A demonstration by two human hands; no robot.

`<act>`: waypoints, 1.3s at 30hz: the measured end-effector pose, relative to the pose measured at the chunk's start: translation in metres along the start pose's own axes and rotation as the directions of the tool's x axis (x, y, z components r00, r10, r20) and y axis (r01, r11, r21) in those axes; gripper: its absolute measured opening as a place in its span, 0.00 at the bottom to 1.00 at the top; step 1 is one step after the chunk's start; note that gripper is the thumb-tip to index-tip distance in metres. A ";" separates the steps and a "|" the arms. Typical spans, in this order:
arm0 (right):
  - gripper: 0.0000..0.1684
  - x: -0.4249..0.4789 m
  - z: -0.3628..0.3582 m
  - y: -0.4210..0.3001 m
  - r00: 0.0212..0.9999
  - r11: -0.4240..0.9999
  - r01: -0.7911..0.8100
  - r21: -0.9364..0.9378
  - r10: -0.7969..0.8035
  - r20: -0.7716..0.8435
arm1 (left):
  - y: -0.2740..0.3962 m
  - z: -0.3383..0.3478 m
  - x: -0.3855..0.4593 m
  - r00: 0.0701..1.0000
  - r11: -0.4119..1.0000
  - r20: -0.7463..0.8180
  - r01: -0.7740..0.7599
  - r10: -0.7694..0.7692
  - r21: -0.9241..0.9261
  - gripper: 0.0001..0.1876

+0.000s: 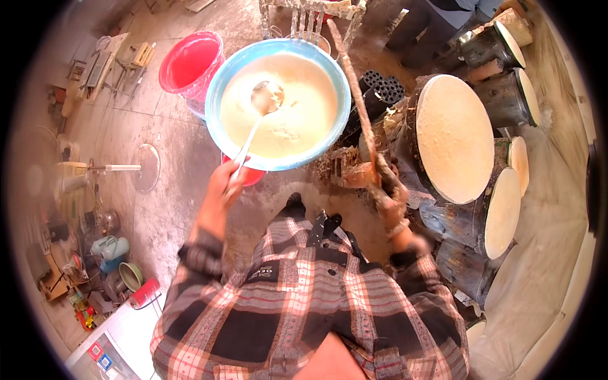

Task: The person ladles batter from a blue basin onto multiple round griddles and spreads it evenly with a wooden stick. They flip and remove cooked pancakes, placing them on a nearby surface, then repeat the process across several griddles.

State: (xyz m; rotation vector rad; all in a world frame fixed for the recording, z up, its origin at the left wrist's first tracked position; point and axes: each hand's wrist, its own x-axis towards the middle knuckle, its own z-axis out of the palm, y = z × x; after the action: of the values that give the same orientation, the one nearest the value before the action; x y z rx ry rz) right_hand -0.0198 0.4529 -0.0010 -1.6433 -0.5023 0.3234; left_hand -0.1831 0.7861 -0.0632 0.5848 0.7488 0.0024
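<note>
My left hand [228,183] is closed round the pale handle of a metal ladle [267,97], whose bowl rests at the surface of a cream-coloured batter-like mix [304,114]. The mix fills much of a wide blue basin [214,128]. To the right of the basin, my right hand [392,204] grips the lower end of a long, crusted wooden stick [356,90], which slants up past the basin's rim. What the stick's lower end touches is hard to make out. A large round cream-coloured griddle top [455,137] on a dark drum stands beyond my right hand.
Smaller drum stoves with pale round tops [502,213] line the right side. Perforated coal briquettes [382,88] lie between basin and stoves. A red bucket [190,64] stands left of the basin, a wooden chair [308,19] behind it. Another person [427,28] stands at upper right.
</note>
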 end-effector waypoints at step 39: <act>0.38 -0.433 -0.249 0.014 0.393 0.903 -0.056 0.426 0.412 -0.822 | -0.184 0.407 -0.090 0.795 0.823 0.409 0.189 -0.448 0.536 0.20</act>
State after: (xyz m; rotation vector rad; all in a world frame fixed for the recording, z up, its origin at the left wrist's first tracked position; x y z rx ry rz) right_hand -0.2699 0.0206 -0.0147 -1.2915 0.6312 -0.3040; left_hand -0.0255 0.4098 0.1391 0.8658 0.2961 -0.6673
